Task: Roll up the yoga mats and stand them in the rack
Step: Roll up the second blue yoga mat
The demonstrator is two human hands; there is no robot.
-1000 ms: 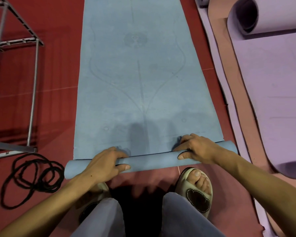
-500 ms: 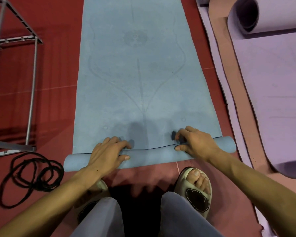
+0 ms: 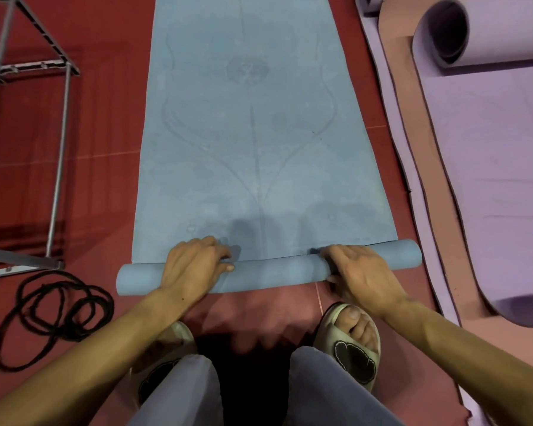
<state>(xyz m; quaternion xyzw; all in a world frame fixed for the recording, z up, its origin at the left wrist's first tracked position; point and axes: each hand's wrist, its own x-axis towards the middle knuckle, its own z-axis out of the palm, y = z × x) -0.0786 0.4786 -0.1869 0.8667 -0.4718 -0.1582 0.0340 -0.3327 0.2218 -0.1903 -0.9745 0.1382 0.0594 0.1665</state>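
metal rack [image 3: 59, 142] stands far left on the red floor [image 3: 105, 149], black cord [image 3: 53, 315] coiled just in front of it. blue yoga mat [image 3: 259, 133] lies flat down the middle of the floor, near end rolled into a thin tube [image 3: 274, 273] across the frame, just ahead of two sandalled feet. left hand [image 3: 191, 265] curled over the roll left of centre, fingers on the far side, thumb along the top. right hand [image 3: 360, 272] grips the roll right of centre, fingers wrapped over it. purple mat [image 3: 490, 149] far right, lying on a pink mat [image 3: 413, 149], its far end curled into a loose roll [image 3: 443, 32]; near corner curled up too.
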